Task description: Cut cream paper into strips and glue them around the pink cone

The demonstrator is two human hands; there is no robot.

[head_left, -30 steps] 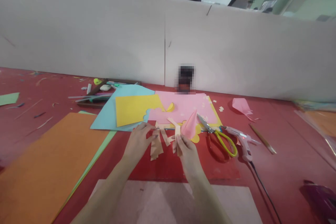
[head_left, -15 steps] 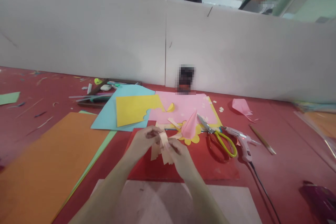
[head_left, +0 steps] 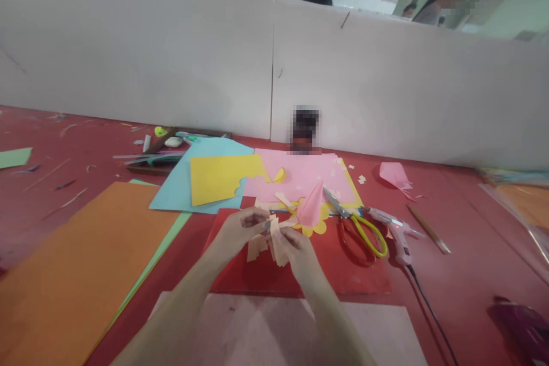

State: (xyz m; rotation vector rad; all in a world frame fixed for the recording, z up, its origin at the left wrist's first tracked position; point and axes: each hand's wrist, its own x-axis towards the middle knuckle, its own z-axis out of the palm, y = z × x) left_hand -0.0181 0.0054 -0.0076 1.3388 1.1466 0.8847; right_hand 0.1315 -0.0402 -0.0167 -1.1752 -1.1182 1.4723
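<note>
My left hand (head_left: 240,227) and my right hand (head_left: 299,247) meet over a red board (head_left: 240,274). Between them is a fringed cream paper strip (head_left: 278,246), cut into tabs that hang downward. Both hands pinch it, the left near its upper end and the right at its side; some fingertips are hidden. More cream paper tabs (head_left: 256,247) hang just below my left hand. Just beyond my right hand, a pink paper cone (head_left: 311,207) sits on a yellow scalloped paper piece (head_left: 318,225). Yellow-handled scissors (head_left: 369,233) lie to the right.
A pink glue gun (head_left: 398,234) with a cord and a brown stick (head_left: 429,229) lie at right. Yellow paper (head_left: 218,177), blue paper (head_left: 175,191) and pink paper (head_left: 291,168) are spread behind. Orange sheets (head_left: 86,263) lie left. A white partition (head_left: 171,63) stands behind the table.
The cream strip has turned in my fingers, and its tabs now hang more upright. My left fingertips have shifted slightly right. The other items on the table look unchanged.
</note>
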